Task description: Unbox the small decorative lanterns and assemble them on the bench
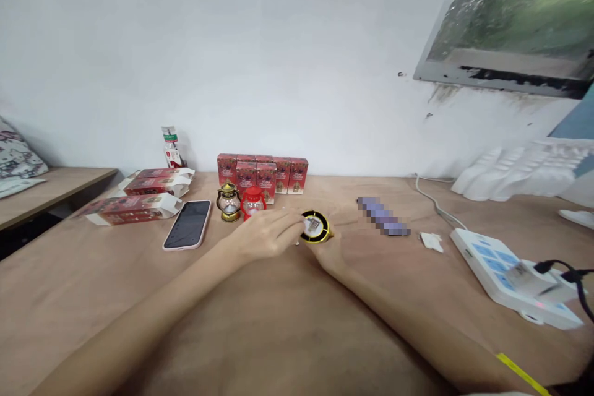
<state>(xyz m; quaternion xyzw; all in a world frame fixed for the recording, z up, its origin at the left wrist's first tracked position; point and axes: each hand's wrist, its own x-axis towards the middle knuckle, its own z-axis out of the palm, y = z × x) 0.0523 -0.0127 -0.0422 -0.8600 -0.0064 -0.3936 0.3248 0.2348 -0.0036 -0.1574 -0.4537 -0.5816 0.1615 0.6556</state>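
Observation:
My right hand (pixel 330 255) holds a small gold lantern (pixel 315 226) from behind and below. Its round base faces me, with a gold rim, a black ring and a pale centre holding a dark patch. At the base's left edge, my left hand (pixel 269 235) has its fingers drawn together; whatever is between the fingertips is hidden or too small to tell. Just beyond the left hand stand a bronze-coloured lantern (pixel 229 203) and a red lantern (pixel 253 201), the red one partly covered by the hand.
Several small red boxes (pixel 256 174) stand near the wall. Opened red cartons (pixel 139 207), a phone (pixel 188 226) and a clear bottle (pixel 171 147) are to the left. To the right lie a blurred purple item (pixel 383 216), a white scrap (pixel 431 241) and a power strip (pixel 492 266) with cables.

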